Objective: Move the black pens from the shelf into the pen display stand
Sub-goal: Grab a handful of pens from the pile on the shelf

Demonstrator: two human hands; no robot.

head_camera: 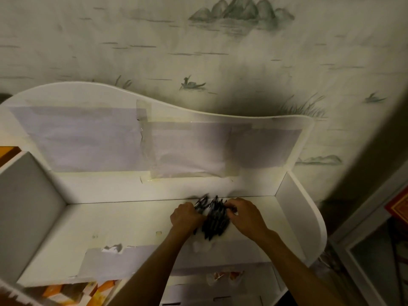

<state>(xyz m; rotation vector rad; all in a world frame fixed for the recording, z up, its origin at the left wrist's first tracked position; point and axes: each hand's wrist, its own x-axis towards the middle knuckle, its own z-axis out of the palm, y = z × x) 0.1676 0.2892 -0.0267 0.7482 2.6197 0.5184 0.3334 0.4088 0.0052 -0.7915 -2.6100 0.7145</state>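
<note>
- Both bare hands, left hand and right hand, are curling fingers around a pile of thin black plastic pens, gathering it.
- Pens are lying on the white wooden shelf, right of centre; display stand not in view.

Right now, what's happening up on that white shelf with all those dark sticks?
A person is gathering a heap of black pens that lies on the white shelf, near its right end. The left hand closes in on the pile from one side and the right hand from the other, fingers curled around the pens. The pens are still on the shelf surface, not lifted clear. The display stand they are meant for cannot be made out in this view.
</note>
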